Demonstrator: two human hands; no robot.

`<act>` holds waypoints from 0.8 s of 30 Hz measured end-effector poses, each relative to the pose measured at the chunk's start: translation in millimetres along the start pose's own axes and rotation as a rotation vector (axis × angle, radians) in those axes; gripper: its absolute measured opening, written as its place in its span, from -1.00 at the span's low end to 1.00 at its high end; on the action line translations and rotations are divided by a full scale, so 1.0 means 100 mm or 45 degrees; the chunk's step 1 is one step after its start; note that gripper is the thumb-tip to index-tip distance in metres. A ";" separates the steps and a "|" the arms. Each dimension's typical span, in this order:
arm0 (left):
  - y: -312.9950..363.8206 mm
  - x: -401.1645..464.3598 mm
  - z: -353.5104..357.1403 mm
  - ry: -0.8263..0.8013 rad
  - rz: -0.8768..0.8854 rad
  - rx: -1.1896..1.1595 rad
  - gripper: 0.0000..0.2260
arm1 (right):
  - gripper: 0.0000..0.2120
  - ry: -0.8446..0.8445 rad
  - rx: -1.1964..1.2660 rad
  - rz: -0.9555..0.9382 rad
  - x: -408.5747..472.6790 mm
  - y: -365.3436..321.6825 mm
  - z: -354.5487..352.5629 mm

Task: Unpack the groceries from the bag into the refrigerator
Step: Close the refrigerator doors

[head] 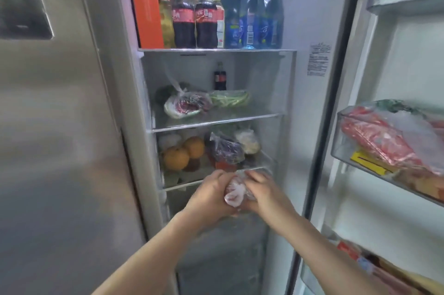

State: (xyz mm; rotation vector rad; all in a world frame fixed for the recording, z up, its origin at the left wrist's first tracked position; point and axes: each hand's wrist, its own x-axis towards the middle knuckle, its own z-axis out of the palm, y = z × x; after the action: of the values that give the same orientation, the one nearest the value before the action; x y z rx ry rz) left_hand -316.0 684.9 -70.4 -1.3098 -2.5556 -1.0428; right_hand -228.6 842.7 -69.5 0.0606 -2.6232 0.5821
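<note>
A small plastic-wrapped packet (234, 192), whitish with something reddish inside, is held between both hands just in front of the lower shelf (177, 184) of the open refrigerator (310, 18). It is gripped from the left by the left hand (211, 196), whose fingers (216, 175) are curled round it, and from the right by the right hand (264, 191), whose fingers are likewise closed over the wrapping. Two hands are probably used because the loose film gives little firm hold. What exactly is wrapped cannot be told.

The packet is held at the shelf's front edge, not yet set down. On that shelf, two oranges (183, 153) are kept at the left, a dark bagged item (225, 149) in the middle and a pale bagged item (247, 142) behind it, so only the front strip appears to be free; that is likely why the packet is brought in low and close to the edge.

On the middle shelf (216, 121) a bagged red-and-white vegetable (185, 107) and bagged green stalks (230, 98) are laid, with a small cola bottle (220, 77) stood behind them. Taller bottles (206, 15) and an orange box (146, 1) are stood upright on the top shelf, where height allows it. Red packets (384, 136) are stored in the door bin (341, 150) at the right. The grocery bag is not seen.
</note>
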 end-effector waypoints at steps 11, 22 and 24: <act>-0.56 0.64 -0.12 0.077 -0.315 0.239 -0.23 | -0.42 -0.195 -0.052 -0.098 1.14 0.35 0.46; -1.10 0.91 0.10 0.037 -0.661 0.375 -0.30 | -0.42 -0.403 -0.067 0.058 1.66 0.52 1.15; -1.21 0.96 0.11 0.019 -0.667 0.355 -0.29 | -0.46 -0.509 0.011 0.156 1.78 0.47 1.17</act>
State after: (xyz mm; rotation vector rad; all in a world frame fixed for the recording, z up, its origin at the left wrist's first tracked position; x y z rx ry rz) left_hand -464.4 708.9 -107.9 -0.5755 -2.9699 -0.7002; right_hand -443.7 847.2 -104.5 0.0206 -3.0286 0.6831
